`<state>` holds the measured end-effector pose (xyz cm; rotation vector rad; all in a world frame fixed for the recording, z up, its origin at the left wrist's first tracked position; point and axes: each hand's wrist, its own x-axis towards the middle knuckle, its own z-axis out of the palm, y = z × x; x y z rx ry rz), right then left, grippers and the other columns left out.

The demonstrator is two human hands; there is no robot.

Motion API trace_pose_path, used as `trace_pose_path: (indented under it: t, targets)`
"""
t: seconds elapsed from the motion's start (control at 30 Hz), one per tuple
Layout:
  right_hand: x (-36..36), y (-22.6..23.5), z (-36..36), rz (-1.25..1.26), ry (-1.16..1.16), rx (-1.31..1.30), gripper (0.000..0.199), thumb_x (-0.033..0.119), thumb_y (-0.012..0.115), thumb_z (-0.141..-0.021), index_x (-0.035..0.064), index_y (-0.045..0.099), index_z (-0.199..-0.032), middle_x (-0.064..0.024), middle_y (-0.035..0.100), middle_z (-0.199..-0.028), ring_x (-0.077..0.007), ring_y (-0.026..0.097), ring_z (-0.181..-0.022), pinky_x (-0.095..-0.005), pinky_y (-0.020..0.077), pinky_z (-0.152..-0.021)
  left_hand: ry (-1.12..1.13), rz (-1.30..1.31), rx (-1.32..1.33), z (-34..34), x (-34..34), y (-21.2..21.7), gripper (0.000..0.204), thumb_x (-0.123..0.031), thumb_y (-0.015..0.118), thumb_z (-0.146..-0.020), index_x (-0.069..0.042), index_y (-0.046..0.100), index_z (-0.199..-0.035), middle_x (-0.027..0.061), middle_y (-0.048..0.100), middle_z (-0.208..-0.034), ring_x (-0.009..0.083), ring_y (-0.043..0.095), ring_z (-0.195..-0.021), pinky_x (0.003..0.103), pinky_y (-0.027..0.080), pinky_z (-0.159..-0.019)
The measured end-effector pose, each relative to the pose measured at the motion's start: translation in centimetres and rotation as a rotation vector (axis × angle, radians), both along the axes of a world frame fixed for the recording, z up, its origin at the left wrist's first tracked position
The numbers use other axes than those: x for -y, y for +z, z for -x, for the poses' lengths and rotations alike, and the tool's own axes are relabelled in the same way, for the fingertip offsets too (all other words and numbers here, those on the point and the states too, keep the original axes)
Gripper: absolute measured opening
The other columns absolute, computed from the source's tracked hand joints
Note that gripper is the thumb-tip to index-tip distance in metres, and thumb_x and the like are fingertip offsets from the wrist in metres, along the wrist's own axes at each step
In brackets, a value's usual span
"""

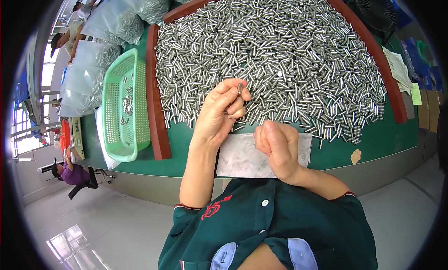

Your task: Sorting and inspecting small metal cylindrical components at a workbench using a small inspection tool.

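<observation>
My left hand (218, 112) is raised at the near edge of a wide heap of small metal pins (275, 50). Thumb and fingertips pinch one short, shiny metal pin (240, 88), held roughly upright. My right hand (279, 148) is closed, with its fingers curled in, above a smudged white sheet (238, 158) on the table. Whatever those fingers may hold is hidden from view. Near my left hand, a few loose pins lie between the heap and the sheet.
Dark red rails (157, 102) border the heap on the green table (387, 144). To the left stand a green plastic basket (135, 130) with some pins and clear bags (88, 74) of pins. A black fan (373, 8) stands far right. Other people work at far left.
</observation>
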<state>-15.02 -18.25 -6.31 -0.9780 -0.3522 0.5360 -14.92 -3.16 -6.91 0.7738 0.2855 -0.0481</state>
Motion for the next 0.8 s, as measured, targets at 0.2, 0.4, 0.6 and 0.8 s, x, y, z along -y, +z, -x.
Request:
trace_pose_path:
  t: [0.2,0.4,0.6,0.8]
  targets:
    - [-0.1,0.1,0.3,-0.013,-0.02,0.026,0.036,0.014,0.034,-0.088,0.005,0.031,-0.053,0.002,0.03,-0.047,-0.0059,0.025,-0.042,-0.0228,0.0211,-0.039,0.052,0.002,-0.008,0.2,0.0,0.5,0.029,-0.023,0.037,-0.088,0.001,0.051,-0.083,0.0134,0.053,-0.074,0.0077,0.033,-0.049,0.02,0.028,-0.044]
    - [0.0,0.2,0.3,0.046,-0.007,0.168,0.036,0.011,0.033,-0.086,0.0047,0.03,-0.051,0.0005,0.03,-0.044,-0.0074,0.026,-0.039,-0.0238,0.0204,-0.038,0.048,-0.889,0.034,0.4,0.8,0.7,0.01,-0.009,0.057,-0.077,0.0,0.058,-0.076,-0.0025,0.051,-0.061,0.0018,0.038,-0.05,0.018,0.03,-0.043]
    - [-0.1,0.3,0.2,0.021,-0.013,0.156,0.036,0.01,0.033,-0.086,0.0044,0.03,-0.051,0.0005,0.03,-0.044,-0.0077,0.025,-0.039,-0.0238,0.0202,-0.038,-0.125,-1.496,0.12,0.5,2.0,1.0,0.013,-0.003,0.063,-0.068,-0.002,0.06,-0.08,0.0053,0.044,-0.048,0.009,0.041,-0.04,0.021,0.034,-0.041]
    - [0.0,0.1,0.2,0.037,-0.015,0.17,0.036,0.01,0.033,-0.086,0.0038,0.03,-0.051,0.0002,0.03,-0.044,-0.0078,0.026,-0.039,-0.024,0.0204,-0.037,0.101,-0.905,0.079,0.2,1.7,0.9,0.004,-0.002,0.057,-0.073,-0.001,0.056,-0.077,-0.0016,0.05,-0.06,0.0044,0.041,-0.049,0.017,0.033,-0.046]
